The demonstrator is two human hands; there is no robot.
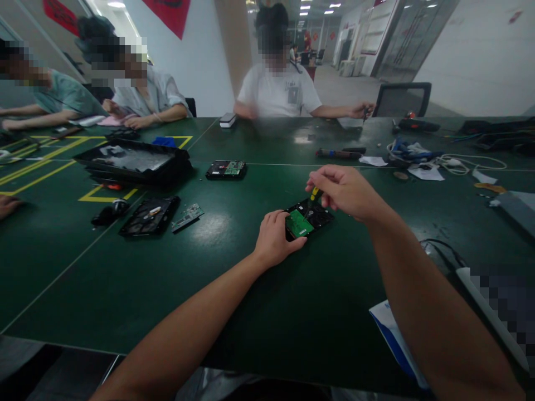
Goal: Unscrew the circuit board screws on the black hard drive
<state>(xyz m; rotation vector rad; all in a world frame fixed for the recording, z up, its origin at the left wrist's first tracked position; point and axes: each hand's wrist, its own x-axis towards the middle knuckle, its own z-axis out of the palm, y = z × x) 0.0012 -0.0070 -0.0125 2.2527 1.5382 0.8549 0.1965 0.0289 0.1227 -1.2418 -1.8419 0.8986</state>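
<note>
A black hard drive (320, 214) with a green circuit board (298, 224) on top lies on the dark green table (234, 301) in front of me. My left hand (276, 238) grips the drive's near left edge, fingers curled on it. My right hand (345, 191) is closed round a yellow-handled screwdriver (314, 195), whose tip points down onto the drive.
Another hard drive (226, 169), an opened drive casing (149, 216), a loose circuit board (188, 217) and a black tray (132, 161) lie to the left. Cables and papers (422, 159) sit far right. Three people sit across the table. A blue-and-white sheet (390, 334) lies near right.
</note>
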